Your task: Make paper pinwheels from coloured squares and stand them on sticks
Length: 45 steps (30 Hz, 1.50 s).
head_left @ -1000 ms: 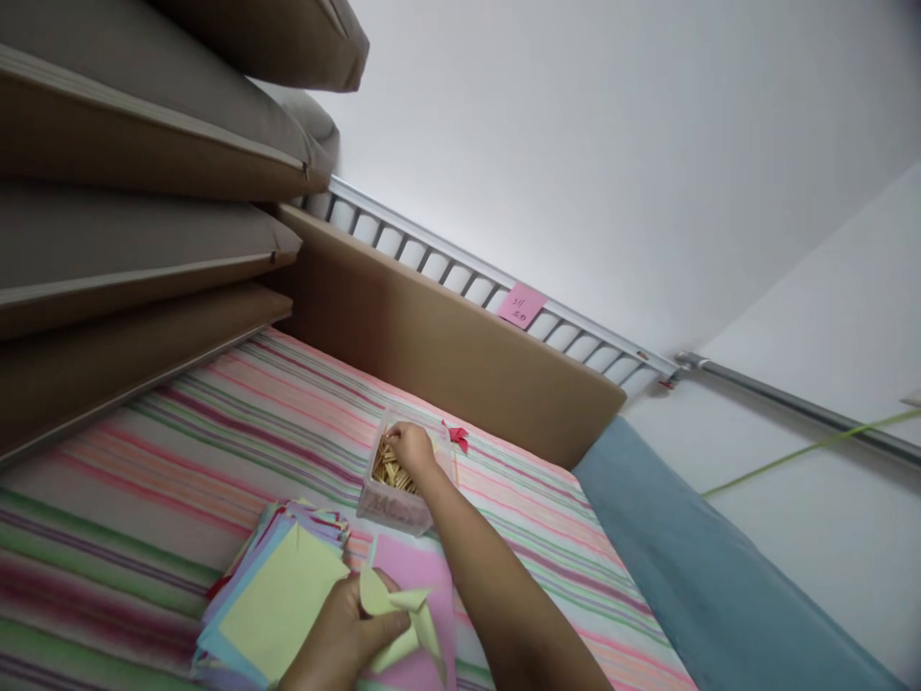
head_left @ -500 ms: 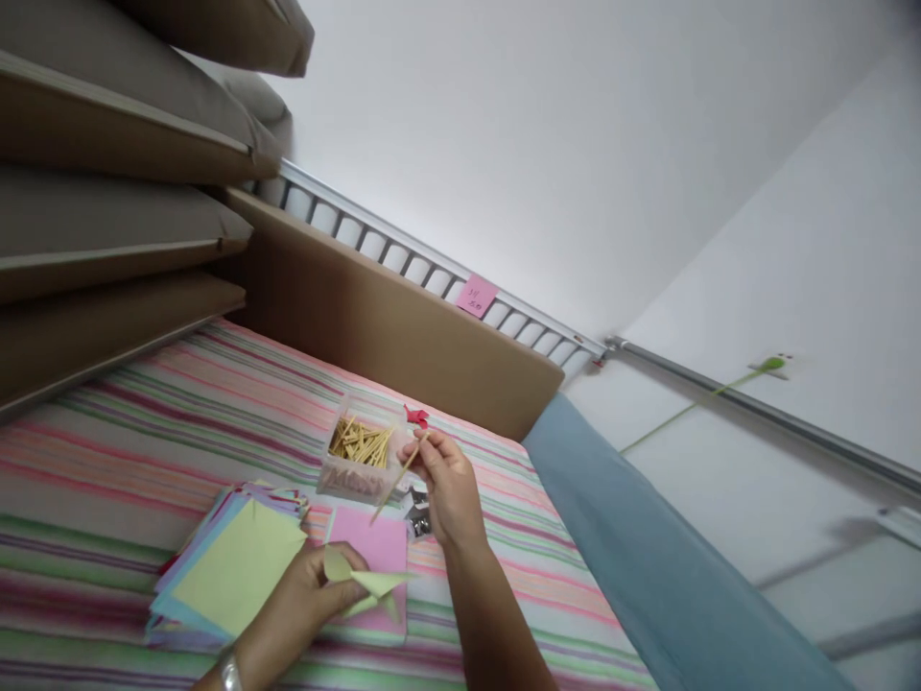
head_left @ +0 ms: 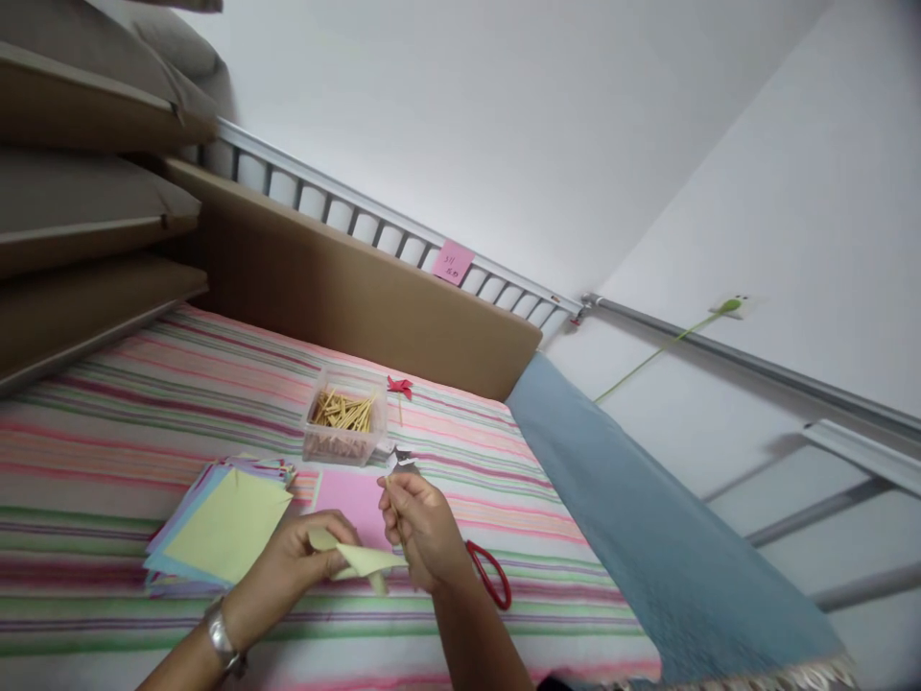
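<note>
Left hand (head_left: pixel 295 561): fingers curled, thumb and fingertips closed on a folded yellow-green paper (head_left: pixel 358 559), held just above the bed. A metal bracelet (head_left: pixel 220 631) sits on that wrist.

Right hand (head_left: pixel 423 528): just beside the left and touching the folded paper's far end. Fingertips (head_left: pixel 392 497) are pinched shut on a thin stick (head_left: pixel 388 478); only a short pale end shows above them.

Directly beyond both hands: a pink sheet (head_left: pixel 351 491) lying flat on the striped bed cover (head_left: pixel 144 403). Beyond that sheet, a clear plastic box (head_left: pixel 343 443) filled with wooden sticks. A small red folded paper shape (head_left: pixel 399 387) is near the box's right corner. A small metal item (head_left: pixel 401 459) lies just beyond the right hand's fingertips; too small to identify.

Left of the left hand: a fanned stack of coloured paper squares (head_left: pixel 216 523), yellow-green sheet on top.

Just right of the right wrist: red-handled scissors (head_left: pixel 490 576), partly hidden by the forearm.

Further right: a blue cloth (head_left: pixel 611 499) draped along the bed edge. Far beyond the hands: a brown board (head_left: pixel 345 288) against a metal rail with a pink sticky note (head_left: pixel 452 262). Brown cushions (head_left: pixel 72 192) are stacked well off to the left.
</note>
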### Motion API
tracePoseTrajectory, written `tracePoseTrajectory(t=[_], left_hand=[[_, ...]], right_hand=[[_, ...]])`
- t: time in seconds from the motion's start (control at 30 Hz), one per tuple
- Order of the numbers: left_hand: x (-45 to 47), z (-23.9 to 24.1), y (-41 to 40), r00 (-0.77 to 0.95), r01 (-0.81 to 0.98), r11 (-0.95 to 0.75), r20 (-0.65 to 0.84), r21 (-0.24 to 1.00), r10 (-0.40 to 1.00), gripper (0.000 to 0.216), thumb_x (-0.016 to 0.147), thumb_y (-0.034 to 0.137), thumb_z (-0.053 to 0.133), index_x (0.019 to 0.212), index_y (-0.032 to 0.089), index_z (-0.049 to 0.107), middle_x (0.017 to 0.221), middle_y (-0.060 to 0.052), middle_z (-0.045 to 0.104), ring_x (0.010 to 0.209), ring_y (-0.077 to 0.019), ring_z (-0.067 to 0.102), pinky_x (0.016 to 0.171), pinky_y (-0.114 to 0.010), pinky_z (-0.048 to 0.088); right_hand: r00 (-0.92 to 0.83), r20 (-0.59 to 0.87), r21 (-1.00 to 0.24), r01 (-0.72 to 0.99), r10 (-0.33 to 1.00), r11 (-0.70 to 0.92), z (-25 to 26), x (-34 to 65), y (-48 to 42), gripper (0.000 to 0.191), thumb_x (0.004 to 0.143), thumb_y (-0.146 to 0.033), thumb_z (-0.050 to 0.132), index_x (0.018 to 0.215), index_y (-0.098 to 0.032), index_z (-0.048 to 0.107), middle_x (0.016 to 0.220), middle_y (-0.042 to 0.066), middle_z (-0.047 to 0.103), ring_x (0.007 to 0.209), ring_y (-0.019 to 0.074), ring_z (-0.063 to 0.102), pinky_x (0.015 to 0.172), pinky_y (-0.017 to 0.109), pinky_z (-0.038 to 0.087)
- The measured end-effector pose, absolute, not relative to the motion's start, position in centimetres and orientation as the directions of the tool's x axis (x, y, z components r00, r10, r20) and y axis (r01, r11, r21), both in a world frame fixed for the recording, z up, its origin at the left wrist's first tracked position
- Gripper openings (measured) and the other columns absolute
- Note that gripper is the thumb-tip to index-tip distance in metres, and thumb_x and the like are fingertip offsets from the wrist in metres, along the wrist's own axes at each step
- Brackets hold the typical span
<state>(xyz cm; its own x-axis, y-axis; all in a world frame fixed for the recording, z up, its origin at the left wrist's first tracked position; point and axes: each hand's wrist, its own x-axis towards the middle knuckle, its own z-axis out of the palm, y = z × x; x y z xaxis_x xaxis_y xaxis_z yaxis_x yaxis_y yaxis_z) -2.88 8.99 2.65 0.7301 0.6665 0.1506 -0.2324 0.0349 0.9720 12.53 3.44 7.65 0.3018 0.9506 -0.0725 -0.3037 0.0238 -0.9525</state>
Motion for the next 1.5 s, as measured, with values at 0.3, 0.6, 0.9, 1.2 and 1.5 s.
tracePoseTrajectory(t=[0.3,0.6,0.9,1.2,1.5], left_hand=[[-4.5,3.2,9.5,0.630,-0.252,-0.118,0.256,0.960,0.733,0.010,0.072,0.025,0.065,0.065,0.018,0.066,0.070,-0.004,0.066,0.072,-0.0187,0.058,0.069,-0.027,0.042],[-5.1,3.7,9.8,0.512,-0.233,-0.300,0.379,0.925,0.771,0.009,0.073,0.023,0.065,0.065,0.020,0.068,0.081,-0.004,0.063,0.084,-0.0198,0.058,0.078,-0.029,0.042],[-5.2,3.4,10.0,0.505,-0.246,-0.232,0.329,0.941,0.798,0.004,0.071,0.022,0.067,0.067,0.021,0.070,0.094,-0.006,0.067,0.091,-0.0224,0.060,0.082,-0.032,0.043],[-5.0,3.5,10.1,0.465,-0.228,-0.257,0.337,0.939,0.819,0.006,0.070,0.022,0.067,0.066,0.020,0.070,0.089,-0.007,0.071,0.087,-0.0221,0.063,0.082,-0.031,0.044],[-5.2,3.3,10.1,0.459,-0.244,-0.257,0.345,0.935,0.819,0.005,0.071,0.022,0.066,0.068,0.021,0.070,0.090,-0.005,0.072,0.088,-0.0208,0.063,0.084,-0.031,0.044]], right_hand=[[0.181,-0.127,-0.976,-0.200,0.975,-0.090,7.1,10.8,3.5,0.015,0.063,-0.022,0.072,0.074,-0.016,0.064,0.057,-0.002,0.060,0.049,0.0084,0.050,0.044,0.019,0.035],[0.143,-0.154,-0.973,-0.196,0.978,-0.125,6.5,10.1,4.4,0.016,0.061,-0.026,0.075,0.070,-0.016,0.065,0.058,-0.002,0.062,0.046,0.0082,0.049,0.042,0.018,0.033],[0.100,-0.139,-0.988,-0.079,0.985,-0.131,7.1,10.3,4.4,0.011,0.065,-0.026,0.071,0.072,-0.017,0.069,0.059,-0.002,0.061,0.047,0.0076,0.048,0.044,0.019,0.034],[0.115,-0.097,-0.995,-0.037,0.989,-0.093,7.3,10.0,4.5,0.010,0.066,-0.026,0.069,0.069,-0.017,0.068,0.054,-0.003,0.057,0.043,0.0076,0.044,0.040,0.019,0.033],[0.126,-0.047,-0.999,0.001,0.991,-0.048,7.2,9.8,4.5,0.008,0.067,-0.024,0.068,0.069,-0.016,0.067,0.055,-0.003,0.057,0.044,0.0077,0.044,0.042,0.019,0.033]])
